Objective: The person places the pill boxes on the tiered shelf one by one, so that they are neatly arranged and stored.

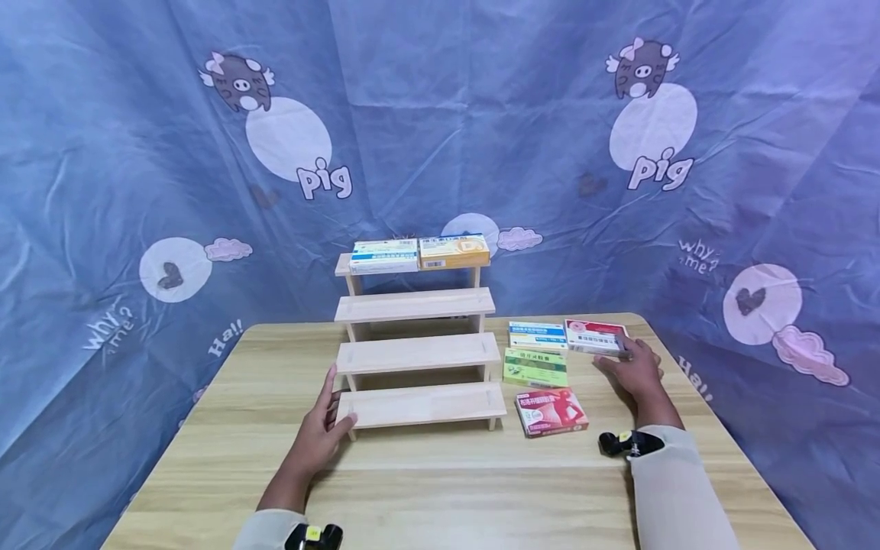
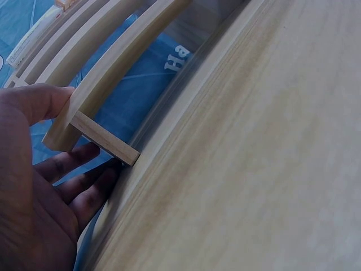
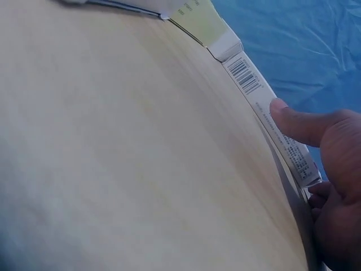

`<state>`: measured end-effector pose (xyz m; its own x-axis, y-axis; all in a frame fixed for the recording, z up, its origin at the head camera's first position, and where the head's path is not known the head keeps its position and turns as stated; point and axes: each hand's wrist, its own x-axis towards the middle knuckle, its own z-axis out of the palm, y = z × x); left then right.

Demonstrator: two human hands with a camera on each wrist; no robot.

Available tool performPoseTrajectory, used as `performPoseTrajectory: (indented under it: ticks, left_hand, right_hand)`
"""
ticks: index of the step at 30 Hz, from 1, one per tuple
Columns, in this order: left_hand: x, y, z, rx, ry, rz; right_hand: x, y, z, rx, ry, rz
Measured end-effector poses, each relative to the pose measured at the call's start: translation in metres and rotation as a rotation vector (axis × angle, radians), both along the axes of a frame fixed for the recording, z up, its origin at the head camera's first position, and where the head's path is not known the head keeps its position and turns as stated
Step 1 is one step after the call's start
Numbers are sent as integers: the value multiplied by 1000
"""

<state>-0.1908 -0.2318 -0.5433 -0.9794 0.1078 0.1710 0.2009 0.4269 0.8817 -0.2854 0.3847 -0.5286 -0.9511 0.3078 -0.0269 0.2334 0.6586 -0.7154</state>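
Observation:
A pale wooden four-step display stand [image 1: 421, 353] stands on the table. My left hand [image 1: 321, 429] grips the left end of its lowest shelf. In the left wrist view the thumb [image 2: 53, 101] lies on the shelf's edge, and the other fingers reach below it beside the leg [image 2: 107, 138]. At the right, my right hand [image 1: 638, 370] holds the right end of a red-and-white medicine box [image 1: 593, 336]. The right wrist view shows the thumb [image 3: 302, 124] against the long printed side of this box [image 3: 248, 76], with the other fingers partly hidden at its end.
On the top shelf lie a blue-and-white box [image 1: 383, 257] and an orange-and-white box [image 1: 454, 252]. Right of the stand, a blue-and-white box [image 1: 538, 336], a green box [image 1: 536, 368] and a red-pink box [image 1: 552, 412] lie on the wooden table [image 1: 481, 496]. A blue patterned cloth [image 1: 440, 114] hangs behind.

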Motion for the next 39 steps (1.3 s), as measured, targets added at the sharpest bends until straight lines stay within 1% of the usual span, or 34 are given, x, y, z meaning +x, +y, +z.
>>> performPoseTrajectory:
  ticks: [4,9,14,28,35,39]
  left_hand:
    - [2,-1,-4,-13,-1,8]
    - [4,-3,-6,-14,4,8]
    - [3,-3,-4,-11,20,-4]
    - [3,-2,2,-24,-5,0]
    - [2,-1,3,-22,2,6]
    - [2,0,4,-16,-9,-1]
  right_hand:
    - [1,-1,-1,14,-16,3]
    - [2,-5,-1,-17,-34,-16]
    - [-1,-3,-1,-3,-23,-21]
    - [-2,-3,-2,16,-41,-9]
    - [-4,-2,-2,46,-8,-23]
    - [-5,-3,-3,70,6,-27]
